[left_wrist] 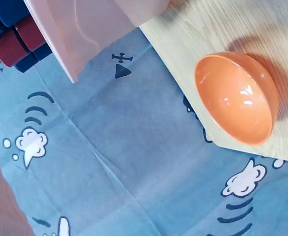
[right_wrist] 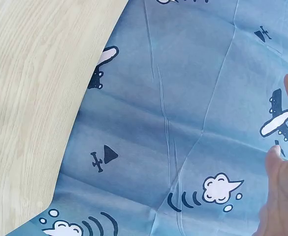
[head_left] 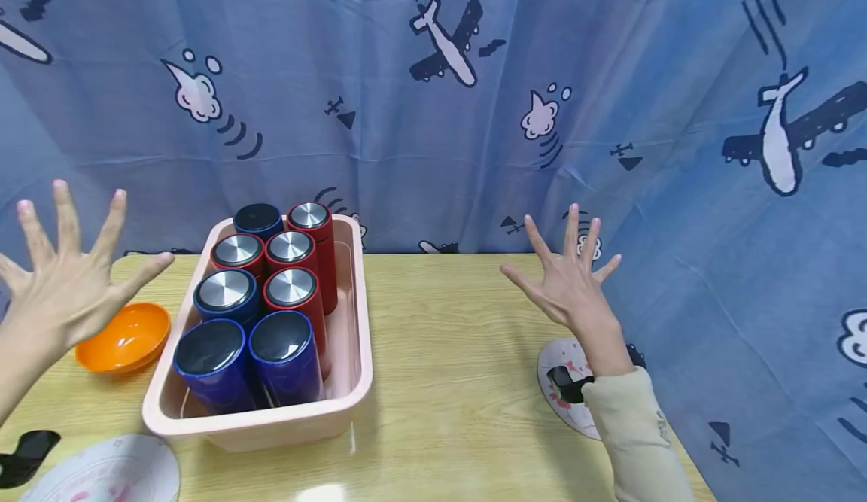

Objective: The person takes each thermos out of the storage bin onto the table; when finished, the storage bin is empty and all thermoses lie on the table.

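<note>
Fingers spread wide, my left hand (head_left: 68,284) is raised at the left, above an orange bowl (head_left: 129,340) and holding nothing. My right hand (head_left: 569,284) is lifted over the right side of the table, also with spread fingers and nothing in it. Between them, nearer the left hand, stands a pale pink plastic bin (head_left: 359,321). Upright in it are several thermos flasks, among them a red flask (head_left: 325,254) and a blue flask (head_left: 287,366), with silver or black lids. The left wrist view shows the orange bowl (left_wrist: 237,98) near the table's edge.
A round patterned mat (head_left: 108,468) lies at the front left. Another round mat (head_left: 558,359) is partly hidden under the right forearm. A blue curtain (head_left: 433,141) with airplane prints hangs behind and to the right of the wooden table (head_left: 440,381).
</note>
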The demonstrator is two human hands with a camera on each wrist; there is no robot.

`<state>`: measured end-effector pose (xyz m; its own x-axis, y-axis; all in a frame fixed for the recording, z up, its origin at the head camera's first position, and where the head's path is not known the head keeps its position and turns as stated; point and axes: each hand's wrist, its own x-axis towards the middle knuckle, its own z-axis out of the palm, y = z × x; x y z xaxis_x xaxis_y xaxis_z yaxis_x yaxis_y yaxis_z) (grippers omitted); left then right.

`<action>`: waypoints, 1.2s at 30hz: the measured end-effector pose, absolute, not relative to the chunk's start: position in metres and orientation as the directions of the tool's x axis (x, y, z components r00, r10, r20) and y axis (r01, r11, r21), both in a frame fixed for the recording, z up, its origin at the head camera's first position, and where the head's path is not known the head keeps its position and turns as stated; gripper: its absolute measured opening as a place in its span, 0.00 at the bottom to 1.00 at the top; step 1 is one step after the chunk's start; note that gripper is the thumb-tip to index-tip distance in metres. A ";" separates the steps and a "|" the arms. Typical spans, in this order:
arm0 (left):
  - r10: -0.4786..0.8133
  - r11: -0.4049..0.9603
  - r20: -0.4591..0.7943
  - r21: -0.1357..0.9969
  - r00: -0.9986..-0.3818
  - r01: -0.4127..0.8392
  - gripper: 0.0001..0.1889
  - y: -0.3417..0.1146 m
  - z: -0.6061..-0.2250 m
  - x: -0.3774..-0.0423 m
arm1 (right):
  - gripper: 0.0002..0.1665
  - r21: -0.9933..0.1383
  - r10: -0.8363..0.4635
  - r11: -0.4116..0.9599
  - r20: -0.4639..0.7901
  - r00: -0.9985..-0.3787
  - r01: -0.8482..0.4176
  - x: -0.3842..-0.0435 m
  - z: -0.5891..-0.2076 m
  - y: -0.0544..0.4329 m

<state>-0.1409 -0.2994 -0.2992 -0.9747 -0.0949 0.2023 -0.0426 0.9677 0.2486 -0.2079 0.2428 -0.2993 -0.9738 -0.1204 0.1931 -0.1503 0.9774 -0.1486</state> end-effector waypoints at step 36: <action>0.300 0.796 0.444 0.371 -0.844 0.478 0.36 -0.298 -0.364 -0.045 | 0.47 -0.279 -0.293 0.902 0.164 -0.942 -0.329 -0.155 -0.343 0.222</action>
<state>-0.0449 -0.2976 -0.3636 -0.8442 0.2998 0.4444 0.4782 0.7958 0.3715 -0.1552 0.2223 -0.3430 -0.9421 -0.2925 0.1642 -0.3288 0.9022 -0.2790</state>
